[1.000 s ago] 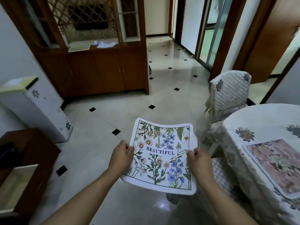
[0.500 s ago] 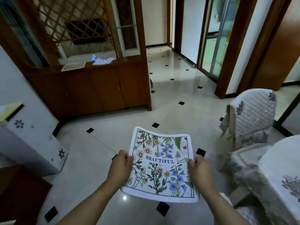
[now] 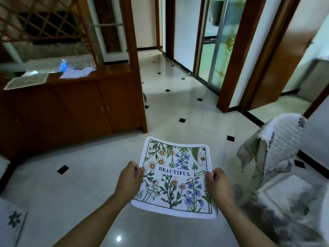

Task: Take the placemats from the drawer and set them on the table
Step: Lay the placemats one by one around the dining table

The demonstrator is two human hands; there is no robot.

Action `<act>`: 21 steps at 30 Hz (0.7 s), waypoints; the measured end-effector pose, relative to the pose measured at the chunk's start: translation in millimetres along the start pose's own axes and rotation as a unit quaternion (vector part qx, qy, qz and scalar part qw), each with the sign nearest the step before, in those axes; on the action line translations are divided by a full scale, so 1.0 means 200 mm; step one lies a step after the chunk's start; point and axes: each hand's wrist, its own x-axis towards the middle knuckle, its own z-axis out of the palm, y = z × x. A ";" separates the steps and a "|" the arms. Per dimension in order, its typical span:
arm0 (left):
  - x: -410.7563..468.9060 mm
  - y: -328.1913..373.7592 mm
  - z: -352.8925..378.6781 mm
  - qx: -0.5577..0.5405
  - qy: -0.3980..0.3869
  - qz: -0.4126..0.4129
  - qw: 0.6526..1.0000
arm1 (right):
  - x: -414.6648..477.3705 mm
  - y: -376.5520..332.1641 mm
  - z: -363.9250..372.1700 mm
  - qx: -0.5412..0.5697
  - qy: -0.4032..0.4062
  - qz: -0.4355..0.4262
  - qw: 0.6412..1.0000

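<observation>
Both hands carry one floral placemat flat over the tiled floor.

Our left hand point(image 3: 130, 181) and right hand point(image 3: 218, 183) each pinch a side edge of the placemat point(image 3: 175, 177), print upward, probably so it stays spread and ready to lay down. We see no table; a covered chair point(image 3: 283, 157) stands close on our right, a wooden cabinet point(image 3: 74, 106) farther left.

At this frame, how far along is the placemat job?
Done: one floral placemat is out of the drawer. In hand: left hand and right hand grip its side edges, holding it above the tiled floor. Left: laying it on the table, which is not in view now.
</observation>
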 end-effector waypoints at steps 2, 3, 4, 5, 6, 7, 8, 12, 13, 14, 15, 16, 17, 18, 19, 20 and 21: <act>0.24 0.09 0.04 -0.002 -0.031 0.013 0.999 | 0.13 -0.05 0.00 0.000 0.030 0.032 0.999; 0.36 0.16 0.07 -0.005 -0.048 0.024 0.999 | 0.21 -0.06 -0.01 -0.003 0.045 0.047 0.998; 0.47 0.22 0.10 -0.005 -0.065 0.032 0.997 | 0.28 -0.07 -0.03 -0.004 0.059 0.063 0.996; 0.57 0.29 0.15 -0.004 -0.081 0.043 0.996 | 0.35 -0.07 -0.05 -0.003 0.075 0.079 0.994; 0.67 0.36 0.21 0.000 -0.098 0.054 0.994 | 0.41 -0.07 -0.09 0.001 0.094 0.089 0.992; 0.74 0.42 0.25 0.003 -0.109 0.069 0.992 | 0.47 -0.07 -0.12 -0.001 0.109 0.094 0.990; 0.83 0.48 0.33 0.007 -0.124 0.084 0.989 | 0.54 -0.05 -0.15 0.001 0.126 0.104 0.987; 1.15 0.71 0.64 0.012 -0.174 0.122 0.977 | 0.83 0.03 -0.26 0.024 0.180 0.136 0.974; 1.22 0.78 0.72 0.010 -0.181 0.132 0.975 | 0.92 0.06 -0.28 0.033 0.187 0.144 0.971; 1.29 0.84 0.80 0.012 -0.184 0.140 0.973 | 1.02 0.09 -0.30 0.039 0.193 0.151 0.969; 1.35 0.91 0.87 0.017 -0.184 0.148 0.972 | 1.13 0.13 -0.32 0.038 0.198 0.158 0.967; 1.42 0.98 0.94 0.023 -0.185 0.149 0.971 | 1.23 0.15 -0.35 0.041 0.201 0.162 0.965; 1.48 1.05 0.99 0.021 -0.185 0.148 0.971 | 1.32 0.17 -0.37 0.042 0.202 0.163 0.965; 1.55 1.12 1.04 0.020 -0.185 0.148 0.971 | 1.41 0.17 -0.41 0.044 0.207 0.164 0.964; 1.62 1.19 1.10 0.018 -0.186 0.150 0.971 | 1.50 0.16 -0.44 0.046 0.216 0.163 0.962; 1.69 1.27 1.16 0.020 -0.189 0.156 0.969 | 1.58 0.14 -0.49 0.054 0.222 0.158 0.961; 1.76 1.34 1.22 0.020 -0.190 0.165 0.968 | 1.67 0.14 -0.53 0.060 0.226 0.156 0.960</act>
